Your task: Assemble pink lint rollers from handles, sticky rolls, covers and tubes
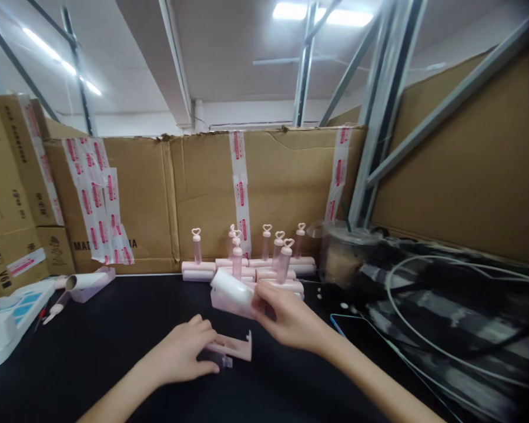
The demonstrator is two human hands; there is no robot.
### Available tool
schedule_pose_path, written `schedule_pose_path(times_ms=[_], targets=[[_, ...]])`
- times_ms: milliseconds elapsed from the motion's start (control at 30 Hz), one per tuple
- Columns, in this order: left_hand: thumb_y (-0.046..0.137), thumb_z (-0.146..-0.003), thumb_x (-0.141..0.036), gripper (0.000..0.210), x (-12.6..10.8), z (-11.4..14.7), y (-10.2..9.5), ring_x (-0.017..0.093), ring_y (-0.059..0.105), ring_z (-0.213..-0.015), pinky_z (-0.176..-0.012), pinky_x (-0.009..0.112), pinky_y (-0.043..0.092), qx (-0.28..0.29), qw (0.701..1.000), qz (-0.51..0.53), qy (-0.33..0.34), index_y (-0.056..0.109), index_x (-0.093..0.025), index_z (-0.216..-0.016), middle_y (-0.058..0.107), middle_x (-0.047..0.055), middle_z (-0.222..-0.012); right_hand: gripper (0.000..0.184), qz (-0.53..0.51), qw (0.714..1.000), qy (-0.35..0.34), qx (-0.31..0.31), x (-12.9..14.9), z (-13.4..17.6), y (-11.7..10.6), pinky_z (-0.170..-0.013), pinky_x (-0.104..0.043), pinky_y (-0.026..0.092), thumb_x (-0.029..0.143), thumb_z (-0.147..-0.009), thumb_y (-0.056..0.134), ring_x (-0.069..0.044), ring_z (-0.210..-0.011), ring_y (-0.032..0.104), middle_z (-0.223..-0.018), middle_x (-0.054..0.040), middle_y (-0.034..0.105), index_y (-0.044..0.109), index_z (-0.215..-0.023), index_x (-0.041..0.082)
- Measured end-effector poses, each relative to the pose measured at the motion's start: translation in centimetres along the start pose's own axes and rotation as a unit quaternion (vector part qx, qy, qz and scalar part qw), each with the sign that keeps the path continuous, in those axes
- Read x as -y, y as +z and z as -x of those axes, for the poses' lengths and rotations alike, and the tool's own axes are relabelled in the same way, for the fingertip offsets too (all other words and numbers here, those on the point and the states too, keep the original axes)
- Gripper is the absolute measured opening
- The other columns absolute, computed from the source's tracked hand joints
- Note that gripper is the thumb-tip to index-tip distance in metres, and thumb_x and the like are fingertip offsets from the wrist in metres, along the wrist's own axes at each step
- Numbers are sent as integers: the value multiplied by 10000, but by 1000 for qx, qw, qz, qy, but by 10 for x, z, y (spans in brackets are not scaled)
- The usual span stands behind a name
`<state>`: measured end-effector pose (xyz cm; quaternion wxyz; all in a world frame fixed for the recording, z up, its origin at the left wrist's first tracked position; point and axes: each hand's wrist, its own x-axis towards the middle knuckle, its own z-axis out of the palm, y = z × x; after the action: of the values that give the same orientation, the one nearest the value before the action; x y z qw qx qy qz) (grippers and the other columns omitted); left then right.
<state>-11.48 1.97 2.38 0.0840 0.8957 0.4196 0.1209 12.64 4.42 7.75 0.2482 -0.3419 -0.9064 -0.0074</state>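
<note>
Roll (233, 291), glossy white, pinched in right hand (277, 312); left hand (183, 352) over pink frame (237, 348), grip unclear.

Rolls (267, 274) sit along the back of the table (114, 346), up near the cardboard wall (282, 194); plastic bracket's (238, 348) out in front, power strip's (17, 320) far left, cup's (338, 267) just right of them.

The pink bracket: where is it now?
In the head view, the pink bracket is low, left of centre, partly covered by the left hand, below the white roll at the right hand.
</note>
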Motion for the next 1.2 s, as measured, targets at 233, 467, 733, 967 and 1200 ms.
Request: schedule_pose_path(times_ms=[233,467,733,967,1200], targets=[[486,-845,-373,241,-20,-4,36,214,496,-983,-861,386,437,-67,994,-49,65,506,-256,-1055,542,39,-1062,136,62,989,47,130,-29,29,-2,-599,-228,391,122,-798,468,-144,-686,580,-925,-41,578,544,-890,189],[536,-818,-353,381,-20,-3,41,230,476,-1079,-1007,498,324,-120,985,-69,103,445,-261,-1176,526,57,-1127,241,-40,993,-5,114,4,30,-3,-779,-264,424,212,-854,466,-183,-918,579,-1047,-53,583,589,-1057,254],[529,-800,-218,149,-29,8,14,177,543,-832,-730,288,466,-6,982,-64,178,550,-211,-947,603,37,-914,325,29,981,19,192,13,39,35,-721,-331,449,410,-695,682,-248,-877,570,-1041,-100,589,631,-931,192],[511,-818,-279,156,-24,3,26,179,562,-888,-770,292,460,-256,926,278,-22,528,-215,-960,596,62,-955,475,-130,974,88,164,12,38,10,-742,-287,443,211,-765,602,-216,-916,586,-1069,-52,614,458,-1215,252],[350,-893,-436,363,-15,-3,45,88,481,-516,-471,202,387,-196,879,423,-104,428,-211,-1167,581,18,-783,549,-483,854,190,38,13,33,36,-731,-319,474,447,-839,484,-218,-906,571,-1066,-73,583,361,-1333,241]])
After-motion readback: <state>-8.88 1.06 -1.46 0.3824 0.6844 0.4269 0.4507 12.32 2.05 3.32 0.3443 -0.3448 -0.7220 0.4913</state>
